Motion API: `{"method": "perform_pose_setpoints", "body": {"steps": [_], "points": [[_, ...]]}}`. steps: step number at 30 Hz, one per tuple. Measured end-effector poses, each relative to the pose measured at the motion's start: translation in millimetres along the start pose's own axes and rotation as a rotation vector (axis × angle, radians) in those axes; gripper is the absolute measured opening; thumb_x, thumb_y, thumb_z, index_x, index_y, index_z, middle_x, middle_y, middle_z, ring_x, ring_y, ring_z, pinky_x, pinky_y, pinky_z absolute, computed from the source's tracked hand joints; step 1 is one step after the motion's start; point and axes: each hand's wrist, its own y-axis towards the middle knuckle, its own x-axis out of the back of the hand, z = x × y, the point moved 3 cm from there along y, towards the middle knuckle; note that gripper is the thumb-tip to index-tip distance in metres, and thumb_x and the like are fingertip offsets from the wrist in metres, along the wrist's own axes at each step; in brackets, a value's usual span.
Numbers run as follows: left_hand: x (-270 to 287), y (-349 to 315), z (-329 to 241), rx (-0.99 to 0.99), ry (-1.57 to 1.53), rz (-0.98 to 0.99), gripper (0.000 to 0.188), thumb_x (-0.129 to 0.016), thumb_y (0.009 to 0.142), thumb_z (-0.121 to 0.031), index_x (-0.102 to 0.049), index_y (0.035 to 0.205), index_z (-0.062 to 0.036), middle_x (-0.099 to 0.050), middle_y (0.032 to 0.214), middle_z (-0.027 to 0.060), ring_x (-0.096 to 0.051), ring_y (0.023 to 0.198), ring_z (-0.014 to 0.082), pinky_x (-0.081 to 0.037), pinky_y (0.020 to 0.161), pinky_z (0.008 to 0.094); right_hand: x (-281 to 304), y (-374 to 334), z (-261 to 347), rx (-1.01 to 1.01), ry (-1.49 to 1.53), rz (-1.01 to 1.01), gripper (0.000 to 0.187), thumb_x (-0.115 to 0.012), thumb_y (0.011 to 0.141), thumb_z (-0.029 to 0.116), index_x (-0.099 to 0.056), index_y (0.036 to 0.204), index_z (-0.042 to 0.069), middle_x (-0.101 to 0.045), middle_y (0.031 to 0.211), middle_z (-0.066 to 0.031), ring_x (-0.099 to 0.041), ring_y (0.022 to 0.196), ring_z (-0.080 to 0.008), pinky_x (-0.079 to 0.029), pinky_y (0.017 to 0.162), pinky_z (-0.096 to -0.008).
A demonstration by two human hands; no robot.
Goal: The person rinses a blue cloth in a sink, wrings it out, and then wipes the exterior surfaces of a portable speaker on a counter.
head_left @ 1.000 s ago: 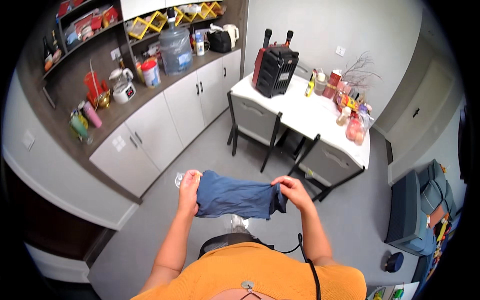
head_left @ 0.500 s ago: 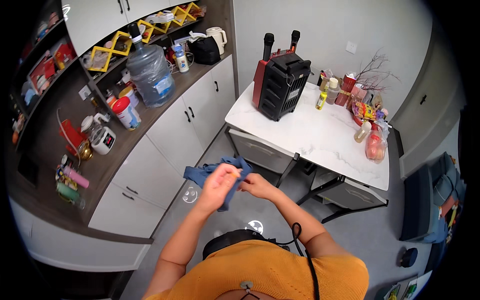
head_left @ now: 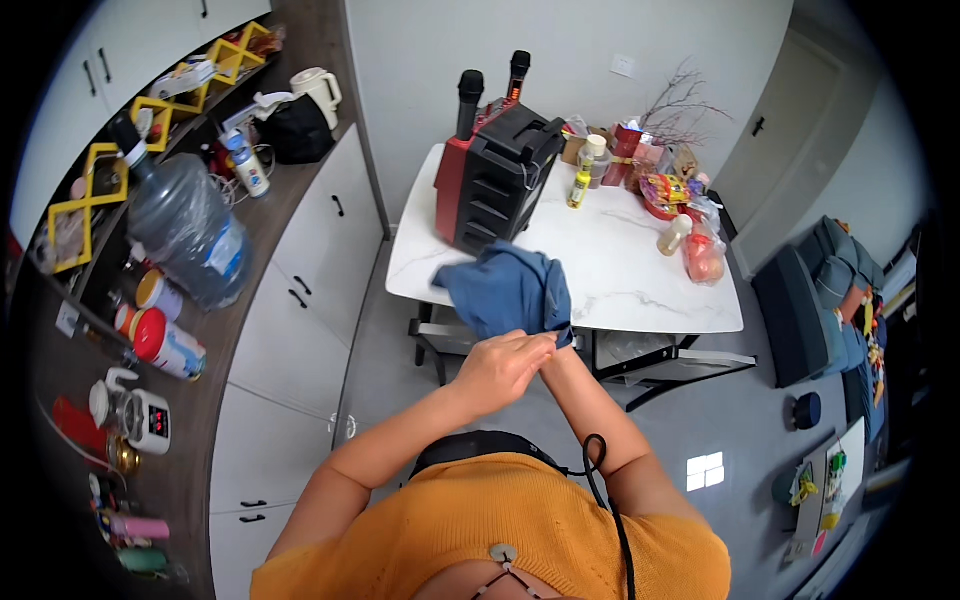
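Observation:
A dark blue cloth garment (head_left: 505,290), bunched and loose, hangs over the front edge of the marble-patterned table from my viewpoint. Its exact kind does not show. My left hand (head_left: 505,368) is closed, with its fingers pinching the garment's near edge beside my right wrist. My right forearm (head_left: 590,410) reaches up to that same edge. The cloth covers my right hand, which seems to be inside the garment, so its fingers are hidden.
On the white table (head_left: 620,300) stand a black-and-red speaker (head_left: 500,175) with two microphones, a yellow bottle (head_left: 580,185) and bagged fruit (head_left: 704,258). Chairs (head_left: 670,365) are tucked beneath. At left, a cabinet counter carries a big water bottle (head_left: 195,235) and a kettle (head_left: 318,95).
The garment has risen and opened out, away from me. My right hand has gone from view beneath the cloth, and my left hand has moved to its near edge. My view has turned rightward.

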Motion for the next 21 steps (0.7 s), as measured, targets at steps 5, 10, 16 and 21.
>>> {"method": "perform_pose_setpoints", "body": {"steps": [5, 10, 16, 21], "points": [[-24.3, 34.1, 36.0, -0.121, 0.063, 0.064, 0.01, -0.06, 0.074, -0.004, -0.055, 0.083, -0.0035, -0.061, 0.106, 0.0072, -0.056, 0.069, 0.0208, -0.045, 0.065, 0.0316, 58.2, 63.8, -25.7, -0.193, -0.564, -0.082, 0.032, -0.055, 0.076, 0.023, -0.059, 0.103, 0.006, -0.058, 0.096, -0.0107, -0.053, 0.094, -0.0255, -0.039, 0.081, -0.0324], [-38.6, 69.3, 108.5, 0.168, 0.017, -0.155, 0.01, -0.055, 0.077, -0.001, -0.056, 0.087, -0.0022, -0.06, 0.101, 0.0126, -0.059, 0.086, 0.0275, -0.047, 0.075, 0.0343, 123.8, 108.8, -128.0, 0.119, -0.503, -0.246, 0.038, -0.048, 0.086, 0.033, -0.05, 0.113, 0.007, -0.054, 0.106, -0.0046, -0.052, 0.094, -0.0204, -0.041, 0.082, -0.03], [-37.6, 115.0, 171.9, 0.347, 0.326, -0.335, 0.017, -0.057, 0.077, -0.002, -0.057, 0.094, -0.0019, -0.059, 0.094, 0.0107, -0.057, 0.079, 0.0239, -0.047, 0.067, 0.0296, 137.8, 180.0, -216.9, -0.112, 0.744, -0.118, 0.037, -0.039, 0.094, 0.033, -0.046, 0.121, 0.009, -0.051, 0.111, -0.0017, -0.051, 0.097, -0.0144, -0.042, 0.08, -0.0246], [-43.2, 177.4, 198.4, 0.354, 0.602, -0.378, 0.027, -0.063, 0.074, -0.006, -0.056, 0.1, -0.001, -0.055, 0.09, 0.0103, -0.054, 0.08, 0.0254, -0.045, 0.068, 0.0309, 142.3, 244.6, -250.0, 0.24, 0.122, 0.001, 0.035, -0.041, 0.087, 0.014, -0.045, 0.119, 0.0, -0.046, 0.122, -0.0165, -0.047, 0.11, -0.0283, -0.037, 0.091, -0.0305]]}}
